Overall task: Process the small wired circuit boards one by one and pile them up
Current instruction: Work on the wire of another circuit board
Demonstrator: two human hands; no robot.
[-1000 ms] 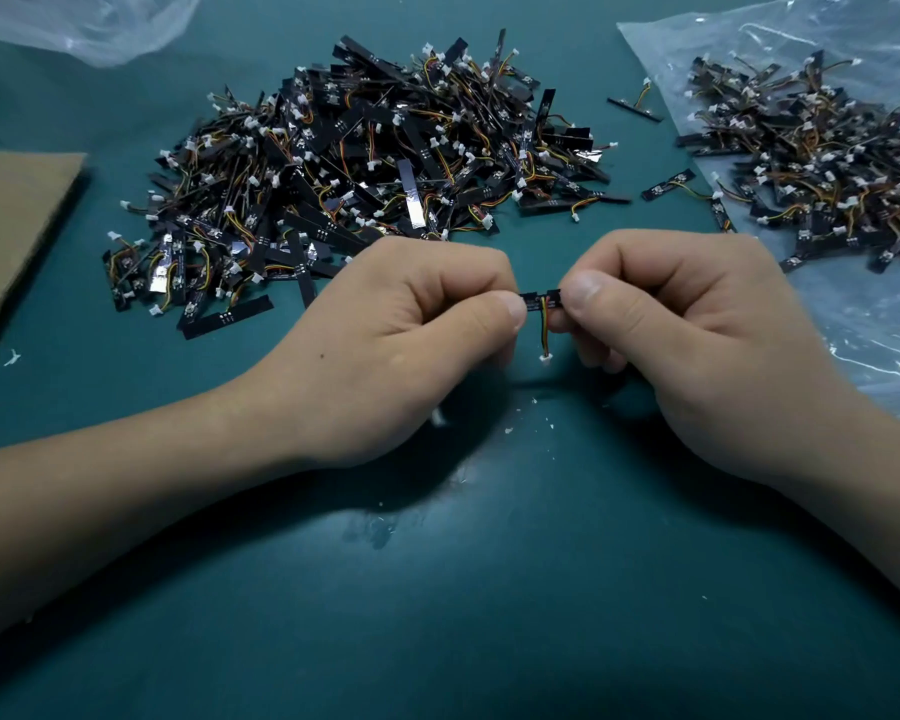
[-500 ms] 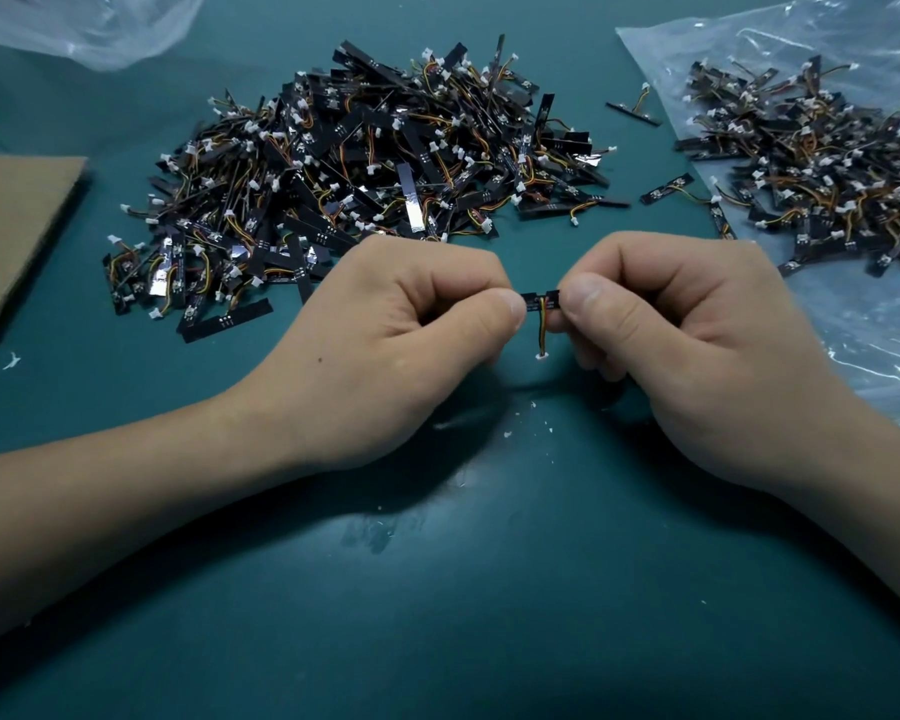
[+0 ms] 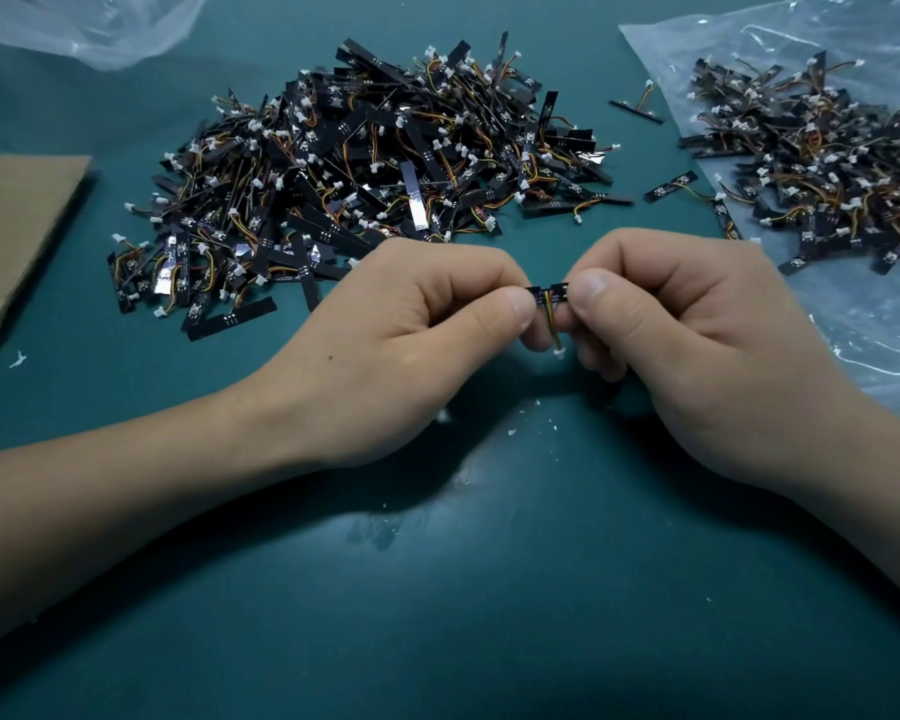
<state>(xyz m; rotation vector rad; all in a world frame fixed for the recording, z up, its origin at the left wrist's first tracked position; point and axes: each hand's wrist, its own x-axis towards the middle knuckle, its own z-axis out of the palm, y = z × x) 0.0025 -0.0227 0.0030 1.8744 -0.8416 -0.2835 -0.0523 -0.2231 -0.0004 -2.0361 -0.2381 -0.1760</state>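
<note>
A small black circuit board [image 3: 547, 293] with a short orange-yellow wire and white plug hanging below it sits between my two hands above the green mat. My left hand [image 3: 417, 335] pinches its left end between thumb and curled fingers. My right hand [image 3: 692, 345] pinches its right end the same way. Most of the board is hidden by my fingers. A large heap of the same wired boards [image 3: 365, 174] lies behind my left hand. A second heap [image 3: 822, 163] lies on a clear plastic bag at the far right.
The clear plastic bag [image 3: 863, 324] spreads along the right edge. A brown cardboard sheet [image 3: 17, 226] lies at the left edge, another clear bag [image 3: 94, 23] at top left. A few loose boards [image 3: 668, 185] lie between the heaps. White crumbs [image 3: 513, 432] dot the green mat [image 3: 437, 615].
Both hands have stayed in place, still pinching the board. The left thumb has shifted slightly.
</note>
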